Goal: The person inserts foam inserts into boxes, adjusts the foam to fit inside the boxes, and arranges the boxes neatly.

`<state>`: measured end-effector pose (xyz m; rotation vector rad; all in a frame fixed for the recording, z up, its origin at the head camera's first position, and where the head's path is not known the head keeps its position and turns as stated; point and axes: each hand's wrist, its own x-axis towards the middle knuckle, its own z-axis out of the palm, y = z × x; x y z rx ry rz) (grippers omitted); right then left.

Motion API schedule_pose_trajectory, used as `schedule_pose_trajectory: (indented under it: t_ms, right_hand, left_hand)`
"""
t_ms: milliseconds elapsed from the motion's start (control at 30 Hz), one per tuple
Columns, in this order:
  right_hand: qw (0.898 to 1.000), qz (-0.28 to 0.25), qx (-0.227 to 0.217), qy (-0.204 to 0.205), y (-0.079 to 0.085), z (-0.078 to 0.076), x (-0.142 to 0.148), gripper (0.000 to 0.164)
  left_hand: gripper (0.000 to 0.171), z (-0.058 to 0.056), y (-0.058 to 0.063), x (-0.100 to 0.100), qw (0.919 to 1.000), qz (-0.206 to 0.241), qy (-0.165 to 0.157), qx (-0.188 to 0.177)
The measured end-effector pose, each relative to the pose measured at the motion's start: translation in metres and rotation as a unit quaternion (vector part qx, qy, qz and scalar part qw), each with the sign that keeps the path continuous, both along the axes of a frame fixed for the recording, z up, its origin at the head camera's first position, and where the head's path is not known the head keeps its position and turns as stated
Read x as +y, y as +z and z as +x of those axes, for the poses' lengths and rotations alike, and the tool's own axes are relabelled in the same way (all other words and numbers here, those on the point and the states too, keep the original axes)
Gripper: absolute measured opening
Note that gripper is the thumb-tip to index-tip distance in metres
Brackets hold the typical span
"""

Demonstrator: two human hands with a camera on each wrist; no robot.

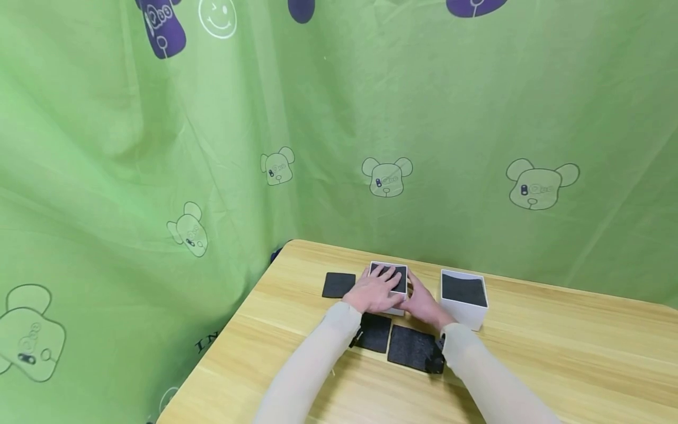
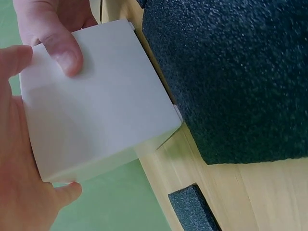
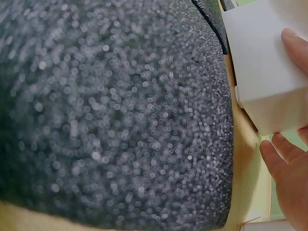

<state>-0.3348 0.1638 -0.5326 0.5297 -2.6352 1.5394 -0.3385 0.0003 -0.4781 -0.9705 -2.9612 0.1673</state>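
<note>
A white box [image 1: 393, 310] near the back of the table has a black foam square [image 1: 401, 280] in its open top. My left hand [image 1: 375, 291] lies across that top with its fingers spread over the foam. On the near right side, my right hand [image 1: 422, 303] grips the box. The left wrist view shows the right thumb flat on the white box's face [image 2: 106, 101], with the left hand [image 2: 21, 159] along its upper edge. Fingers of the right hand [image 3: 291, 168] reach the box's side in the right wrist view.
A second white box [image 1: 463, 312] with black foam [image 1: 463, 290] in its top stands to the right. One black foam square [image 1: 338, 285] lies at the left. Two more, a left one [image 1: 377, 334] and a right one [image 1: 410, 346], lie under my wrists. A green curtain [image 1: 450, 224] hangs behind.
</note>
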Motion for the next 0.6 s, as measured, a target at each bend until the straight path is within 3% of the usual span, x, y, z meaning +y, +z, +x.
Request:
schedule_pose_trajectory:
  t_ms: [267, 600]
  right_hand:
    - [1.0, -0.002, -0.013, -0.007, 0.002, 0.001, -0.002, 0.109]
    - [0.999, -0.002, -0.031, -0.013, 0.001, -0.002, 0.0, 0.111]
  left_hand:
    - [0.067, 0.007, 0.005, -0.012, 0.9999, -0.007, 0.007, 0.013]
    - [0.067, 0.007, 0.008, -0.012, 0.9999, -0.012, 0.007, -0.007]
